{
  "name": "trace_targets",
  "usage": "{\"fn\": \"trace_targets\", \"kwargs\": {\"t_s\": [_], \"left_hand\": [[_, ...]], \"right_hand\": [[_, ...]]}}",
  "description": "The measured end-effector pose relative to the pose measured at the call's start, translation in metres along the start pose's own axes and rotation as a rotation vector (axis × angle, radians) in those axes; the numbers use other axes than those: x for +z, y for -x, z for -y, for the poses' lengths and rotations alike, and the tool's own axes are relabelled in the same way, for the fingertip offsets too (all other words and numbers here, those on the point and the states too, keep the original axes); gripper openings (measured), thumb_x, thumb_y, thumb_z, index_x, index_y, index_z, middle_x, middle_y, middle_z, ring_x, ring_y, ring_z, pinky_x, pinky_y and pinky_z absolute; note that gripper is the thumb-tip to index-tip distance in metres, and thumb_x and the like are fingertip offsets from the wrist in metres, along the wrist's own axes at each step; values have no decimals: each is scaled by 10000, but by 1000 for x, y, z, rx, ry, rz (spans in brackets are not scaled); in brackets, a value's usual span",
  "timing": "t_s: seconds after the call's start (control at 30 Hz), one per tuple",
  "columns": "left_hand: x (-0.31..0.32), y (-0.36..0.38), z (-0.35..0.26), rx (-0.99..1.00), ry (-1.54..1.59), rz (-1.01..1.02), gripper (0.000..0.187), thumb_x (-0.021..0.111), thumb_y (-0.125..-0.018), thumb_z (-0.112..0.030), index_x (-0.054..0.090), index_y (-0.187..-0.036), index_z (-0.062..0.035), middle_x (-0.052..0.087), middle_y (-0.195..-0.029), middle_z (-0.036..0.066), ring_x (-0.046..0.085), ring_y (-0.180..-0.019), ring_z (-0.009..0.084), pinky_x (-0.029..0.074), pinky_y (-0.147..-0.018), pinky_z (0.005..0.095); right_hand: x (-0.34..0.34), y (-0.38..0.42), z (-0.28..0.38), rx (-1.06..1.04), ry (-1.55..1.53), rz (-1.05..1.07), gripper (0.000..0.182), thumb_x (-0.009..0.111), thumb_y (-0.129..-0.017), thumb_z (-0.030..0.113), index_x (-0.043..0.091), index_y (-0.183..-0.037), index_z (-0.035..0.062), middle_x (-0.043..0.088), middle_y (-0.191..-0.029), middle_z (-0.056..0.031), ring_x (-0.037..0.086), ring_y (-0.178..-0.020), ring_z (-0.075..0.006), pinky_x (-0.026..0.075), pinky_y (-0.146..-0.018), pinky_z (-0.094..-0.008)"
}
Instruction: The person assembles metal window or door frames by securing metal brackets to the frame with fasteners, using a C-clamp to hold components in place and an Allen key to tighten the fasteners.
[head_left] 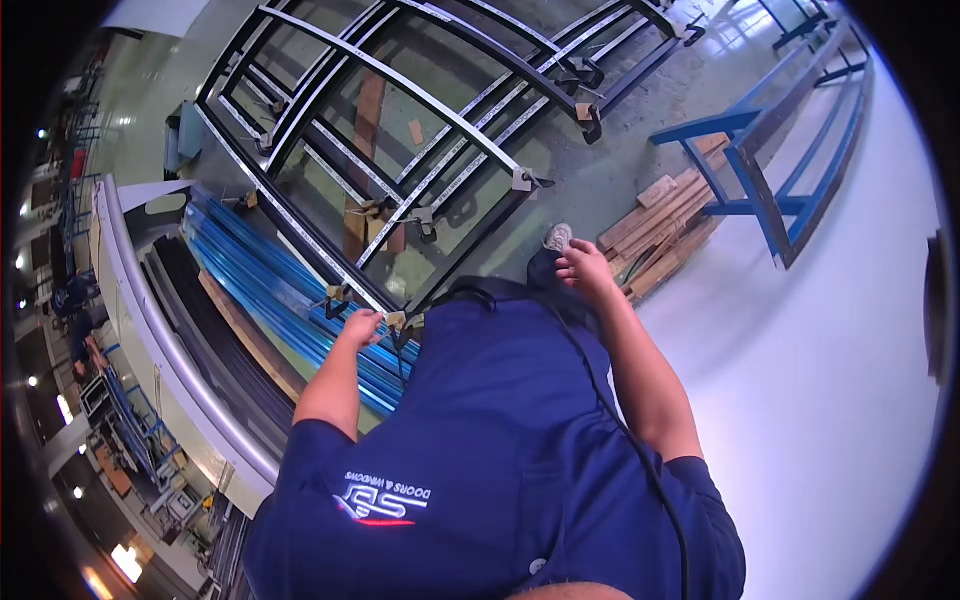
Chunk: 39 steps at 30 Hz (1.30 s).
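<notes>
My left hand [363, 328] is at the near corner of a black metal frame [345, 268], beside a clamp [400, 340] with a small tan block [396, 320] against the corner. Its fingers are pinched together, and what they hold, if anything, cannot be made out. My right hand [583, 268] hangs in the air above my shoe [558, 237], its fingers loosely curled and apart, holding nothing. Another clamp [338, 302] sits on the frame left of the corner. Pale printed strips run along the frame bars.
Blue-wrapped profiles [270, 290] and dark profiles [215, 310] lie to the left. Wooden boards [665, 225] and a blue metal stand [755, 180] are on the right, beside a white surface [800, 420]. More clamps [588, 120] hold the far frame ends. Another person [80, 310] is at far left.
</notes>
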<state>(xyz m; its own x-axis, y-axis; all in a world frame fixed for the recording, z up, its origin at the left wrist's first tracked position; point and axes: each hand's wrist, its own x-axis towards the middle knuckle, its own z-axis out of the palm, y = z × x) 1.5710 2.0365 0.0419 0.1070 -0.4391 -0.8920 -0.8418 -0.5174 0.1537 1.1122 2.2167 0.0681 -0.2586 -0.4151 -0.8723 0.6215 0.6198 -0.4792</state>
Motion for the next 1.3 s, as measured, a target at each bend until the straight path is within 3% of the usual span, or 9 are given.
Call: {"fn": "trace_targets", "kwargs": {"t_s": [0.13, 0.3, 0.37, 0.5, 0.7, 0.8, 0.93, 1.1, 1.3], "left_hand": [[50, -41, -19, 313, 19, -118, 552, 704, -875, -307, 522, -1300, -7, 670, -1093, 140, 654, -820, 178, 525, -675, 297], [94, -14, -184, 471, 72, -50, 566, 683, -884, -323, 500, -1329, -25, 655, -1151, 172, 661, -976, 208, 514, -828, 313], [116, -46, -215, 498, 75, -35, 584, 692, -869, -347, 507, -1323, -30, 640, -1185, 188, 662, -999, 235, 513, -851, 331], [174, -165, -245, 417, 106, 19, 651, 725, -825, -364, 498, -1332, -23, 596, -1267, 209, 630, -1093, 291, 489, -933, 366], [227, -288, -308, 288, 93, 242, 1022, 799, -712, -465, 290, -1476, -19, 442, -1428, 238, 476, -1294, 318, 393, -1061, 373], [252, -327, -321, 216, 76, 339, 1140, 804, -667, -548, 228, -1497, -18, 404, -1455, 238, 438, -1328, 320, 377, -1075, 374], [275, -348, -321, 267, 105, 480, 1256, 807, -600, -632, 204, -1495, 10, 356, -1485, 239, 365, -1379, 315, 321, -1117, 367], [266, -348, -324, 379, 224, 605, 1277, 803, -595, -635, 185, -1495, 27, 298, -1522, 222, 316, -1409, 300, 271, -1150, 351], [287, -365, -312, 367, 189, 569, 1310, 830, -570, -615, 157, -1503, 12, 341, -1505, 200, 369, -1381, 277, 291, -1145, 314]], "right_hand": [[-10, -34, 33, 115, 17, 109, 577, 608, -921, 239, 378, -1421, 64, 612, -924, -65, 581, -646, -109, 477, -526, -252], [11, -110, 47, 209, 254, 59, 637, 652, -880, 273, 385, -1413, 49, 611, -968, -108, 623, -753, -197, 515, -630, -361], [19, -157, 22, -409, 839, -137, 659, 662, -839, 264, 387, -1401, 56, 608, -1022, -186, 635, -861, -343, 506, -751, -458], [49, -198, 71, -695, 1233, -91, 641, 648, -812, 217, 394, -1385, 80, 597, -1131, -247, 607, -960, -442, 478, -858, -495], [67, -268, 85, -450, 1435, 243, 548, 602, -837, 113, 429, -1358, 106, 650, -994, -221, 640, -935, -382, 493, -833, -462], [74, -277, 91, 44, 926, 219, 352, 571, -935, 147, 523, -1278, 83, 606, -733, -83, 629, -734, -175, 481, -680, -319], [62, -284, 84, 126, 911, 329, 333, 558, -962, 156, 518, -1287, 96, 582, -731, -42, 590, -717, -102, 467, -652, -298], [73, -286, 90, -220, 1211, 350, 141, 486, -968, 108, 535, -1097, 81, 621, -774, -230, 634, -719, -382, 481, -659, -425], [113, -297, 119, -354, 2698, 1089, 239, 468, -939, 198, 677, -1022, 118, 685, -939, -92, 637, -888, -297, 405, -756, -461]]}}
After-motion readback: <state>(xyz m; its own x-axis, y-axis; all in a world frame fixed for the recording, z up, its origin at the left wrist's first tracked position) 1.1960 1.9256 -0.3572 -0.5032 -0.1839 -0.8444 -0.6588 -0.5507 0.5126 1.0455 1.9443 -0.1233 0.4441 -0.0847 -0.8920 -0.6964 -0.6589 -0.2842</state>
